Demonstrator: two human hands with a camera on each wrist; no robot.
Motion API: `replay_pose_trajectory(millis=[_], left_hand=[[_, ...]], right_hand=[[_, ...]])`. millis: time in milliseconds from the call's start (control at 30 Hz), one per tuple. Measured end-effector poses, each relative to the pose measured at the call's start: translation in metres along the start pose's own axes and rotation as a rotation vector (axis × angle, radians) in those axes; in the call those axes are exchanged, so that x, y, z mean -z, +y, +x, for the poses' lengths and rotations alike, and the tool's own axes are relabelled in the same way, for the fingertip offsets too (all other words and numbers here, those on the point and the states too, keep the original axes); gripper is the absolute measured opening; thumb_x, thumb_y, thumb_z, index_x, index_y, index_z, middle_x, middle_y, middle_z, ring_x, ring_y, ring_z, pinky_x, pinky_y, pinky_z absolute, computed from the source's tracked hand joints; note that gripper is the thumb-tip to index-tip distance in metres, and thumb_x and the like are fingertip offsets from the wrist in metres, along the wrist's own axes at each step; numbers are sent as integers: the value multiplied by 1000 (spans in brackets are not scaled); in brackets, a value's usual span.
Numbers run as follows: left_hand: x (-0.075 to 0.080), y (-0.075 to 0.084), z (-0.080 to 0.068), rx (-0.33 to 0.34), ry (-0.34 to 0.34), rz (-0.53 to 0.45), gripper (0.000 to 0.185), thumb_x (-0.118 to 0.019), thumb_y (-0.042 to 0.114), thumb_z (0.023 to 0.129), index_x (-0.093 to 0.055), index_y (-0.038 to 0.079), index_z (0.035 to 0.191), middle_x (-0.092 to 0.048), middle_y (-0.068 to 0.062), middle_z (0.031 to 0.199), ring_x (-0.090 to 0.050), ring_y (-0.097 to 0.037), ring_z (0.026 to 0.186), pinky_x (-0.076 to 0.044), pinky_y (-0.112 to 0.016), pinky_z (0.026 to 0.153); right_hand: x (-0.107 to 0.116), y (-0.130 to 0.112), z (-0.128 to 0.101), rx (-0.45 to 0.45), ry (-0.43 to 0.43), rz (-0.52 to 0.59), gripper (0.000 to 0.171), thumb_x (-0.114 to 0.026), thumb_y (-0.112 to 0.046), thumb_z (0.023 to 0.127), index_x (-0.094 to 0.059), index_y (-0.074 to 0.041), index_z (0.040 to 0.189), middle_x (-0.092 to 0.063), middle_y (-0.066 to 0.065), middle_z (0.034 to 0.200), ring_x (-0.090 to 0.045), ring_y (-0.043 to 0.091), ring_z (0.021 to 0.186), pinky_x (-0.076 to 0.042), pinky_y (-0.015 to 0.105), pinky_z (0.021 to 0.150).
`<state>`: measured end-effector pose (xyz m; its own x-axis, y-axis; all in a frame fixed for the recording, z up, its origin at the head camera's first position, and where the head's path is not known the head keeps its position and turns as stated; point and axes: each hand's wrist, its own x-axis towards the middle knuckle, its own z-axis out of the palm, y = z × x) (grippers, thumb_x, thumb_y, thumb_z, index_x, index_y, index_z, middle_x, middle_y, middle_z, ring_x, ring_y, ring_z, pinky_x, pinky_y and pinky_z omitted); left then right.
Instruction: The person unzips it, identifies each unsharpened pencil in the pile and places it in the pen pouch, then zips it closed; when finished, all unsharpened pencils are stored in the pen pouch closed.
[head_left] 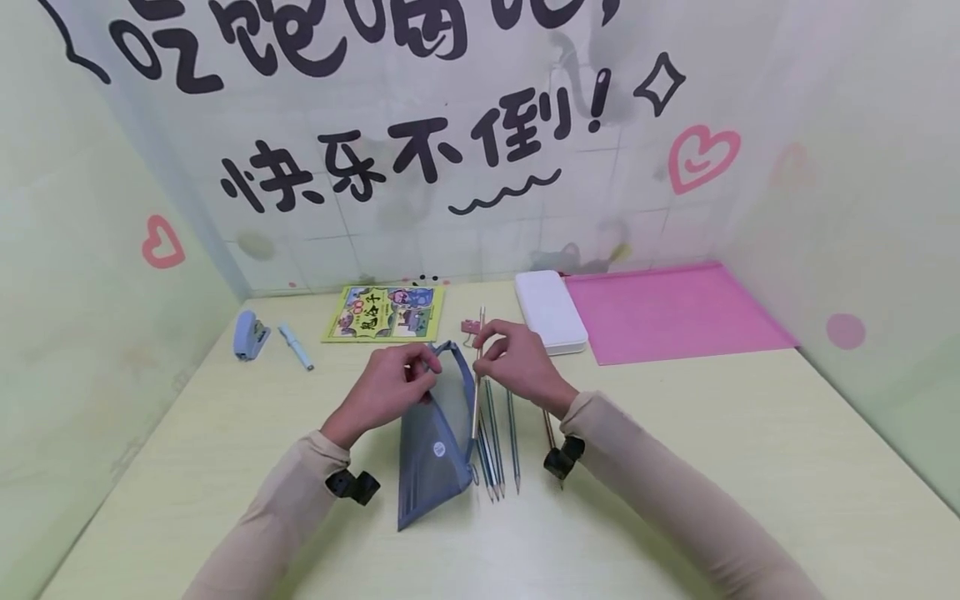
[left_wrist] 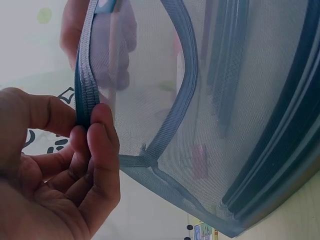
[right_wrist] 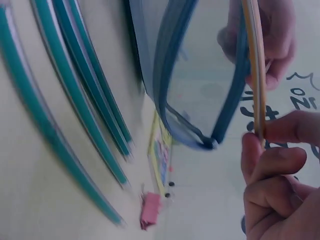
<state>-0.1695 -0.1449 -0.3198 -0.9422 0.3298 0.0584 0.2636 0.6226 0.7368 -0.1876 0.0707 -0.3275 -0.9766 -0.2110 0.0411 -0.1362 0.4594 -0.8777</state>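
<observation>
Up close, a pale desk [head_left: 675, 433] sat between walls; left hand [head_left: 390, 387] pinched the mesh pouch [head_left: 435, 433] open, right hand [head_left: 513, 362] pinched a pencil [head_left: 478, 367] at its mouth.

A stapler [head_left: 251, 334] and a white pen [head_left: 296, 347] are lying well to the left of the left hand, near the table's [head_left: 712, 433] far left corner. A yellow booklet [head_left: 384, 313] is sitting just beyond the hands. A pink clip [head_left: 469, 326] is resting right behind the right hand. A white case [head_left: 550, 311] is lying beyond and to its right, touching a pink folder [head_left: 671, 310] further right.
</observation>
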Motion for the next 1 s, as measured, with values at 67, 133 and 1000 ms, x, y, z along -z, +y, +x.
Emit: replay_pose_trajectory(millis=[67, 133, 1000], left_hand=[[0, 1, 1, 0, -1, 3, 12, -57, 7, 93, -67, 7, 98, -60, -4, 67, -65, -13, 61, -49, -26, 58], [0, 2, 2, 0, -1, 11, 12, -57, 8, 93, -67, 7, 98, -60, -4, 66, -66, -13, 61, -49, -26, 57], [-1, 4, 8, -8, 1, 32, 16, -57, 9, 92, -68, 4, 101, -62, -4, 65, -67, -13, 61, -45, -26, 55]], right_hand=[[-8, 2, 2, 0, 18, 42, 18, -70, -9, 83, -67, -11, 100, -75, 8, 113, -70, 20, 78, -48, 25, 61], [-15, 3, 3, -8, 12, 49, 19, -71, -10, 83, -67, -10, 102, -74, 8, 118, -71, 17, 78, -50, 25, 63], [-30, 8, -11, -7, -153, 51, 23, -71, -9, 85, -66, -5, 107, -74, 6, 80, -65, 14, 71, -50, 25, 64]])
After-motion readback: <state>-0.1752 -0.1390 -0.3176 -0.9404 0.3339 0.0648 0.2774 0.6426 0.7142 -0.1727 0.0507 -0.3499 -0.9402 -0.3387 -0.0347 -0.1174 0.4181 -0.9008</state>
